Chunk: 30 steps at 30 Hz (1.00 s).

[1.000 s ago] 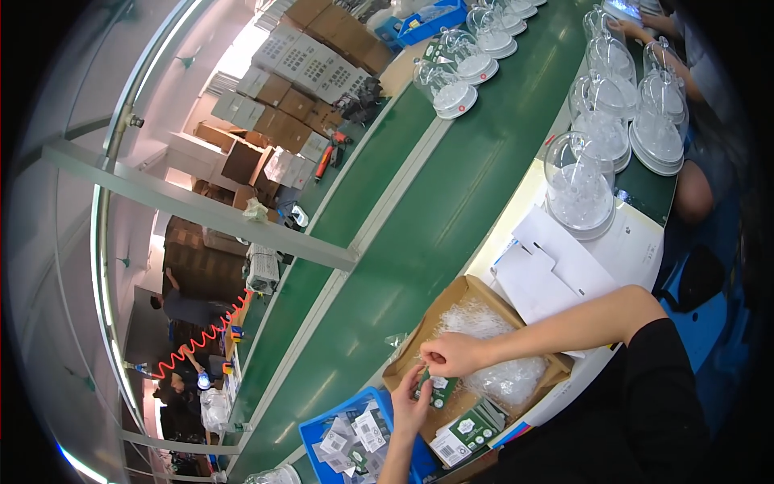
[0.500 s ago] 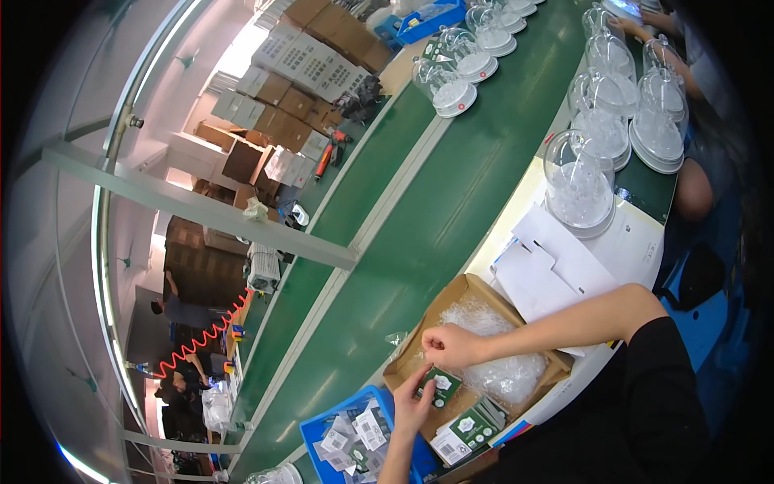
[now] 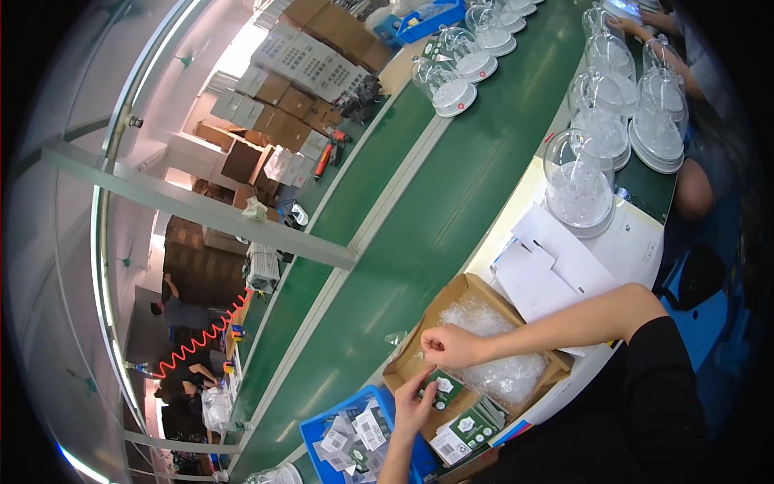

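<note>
Centrally, from the head view, the left hand [image 3: 413,405] holds a green card [image 3: 444,390] between thumb and fingers, over the left of a carton [image 3: 439,311]. Just beyond, the right hand [image 3: 453,346] has curled fingers; whether they grip anything, I cannot tell. Clear wrap [image 3: 509,377] lies right, a blue bin [image 3: 386,403] left.
</note>
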{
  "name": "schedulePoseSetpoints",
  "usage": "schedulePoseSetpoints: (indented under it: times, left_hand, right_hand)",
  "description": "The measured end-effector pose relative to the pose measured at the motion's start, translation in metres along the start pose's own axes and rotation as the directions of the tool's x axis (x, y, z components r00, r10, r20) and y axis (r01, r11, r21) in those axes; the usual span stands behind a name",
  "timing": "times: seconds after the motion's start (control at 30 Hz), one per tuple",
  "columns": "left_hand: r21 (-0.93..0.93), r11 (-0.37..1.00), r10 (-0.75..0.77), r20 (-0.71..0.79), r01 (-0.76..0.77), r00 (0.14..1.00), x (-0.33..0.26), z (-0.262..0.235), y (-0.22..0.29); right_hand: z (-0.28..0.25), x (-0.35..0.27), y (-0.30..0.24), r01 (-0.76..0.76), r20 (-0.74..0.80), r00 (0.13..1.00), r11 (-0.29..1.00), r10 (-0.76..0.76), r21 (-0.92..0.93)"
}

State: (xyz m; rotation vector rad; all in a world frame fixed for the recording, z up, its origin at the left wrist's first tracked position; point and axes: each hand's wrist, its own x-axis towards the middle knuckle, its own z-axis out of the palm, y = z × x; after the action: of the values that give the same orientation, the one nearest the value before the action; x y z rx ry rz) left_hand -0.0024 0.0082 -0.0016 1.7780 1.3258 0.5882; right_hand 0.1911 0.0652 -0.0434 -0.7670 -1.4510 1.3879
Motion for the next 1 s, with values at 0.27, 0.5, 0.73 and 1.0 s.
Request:
schedulePoseSetpoints:
  times: [0.27, 0.5, 0.73, 1.0]
  left_hand:
    - [0.052, 0.999, 0.019, -0.088, -0.014, 0.996, 0.003, 0.002, -0.002]
    - [-0.063, 0.998, -0.02, -0.047, 0.017, 0.999, 0.004, 0.005, 0.007]
    - [-0.107, 0.994, -0.001, -0.027, -0.002, 1.0, 0.005, 0.004, 0.005]
    - [-0.148, 0.989, -0.001, -0.04, -0.005, 0.999, 0.004, 0.005, -0.004]
  right_hand:
    - [-0.001, 0.0, -0.004, 0.054, -0.033, 0.998, 0.997, -0.056, -0.056]
    - [-0.002, -0.001, -0.002, 0.069, 0.028, 0.997, 0.995, -0.067, -0.073]
    - [0.0, -0.002, 0.003, 0.09, 0.077, 0.994, 0.978, -0.077, -0.187]
    - [0.0, -0.001, 0.001, 0.084, 0.023, 0.996, 0.987, -0.082, -0.139]
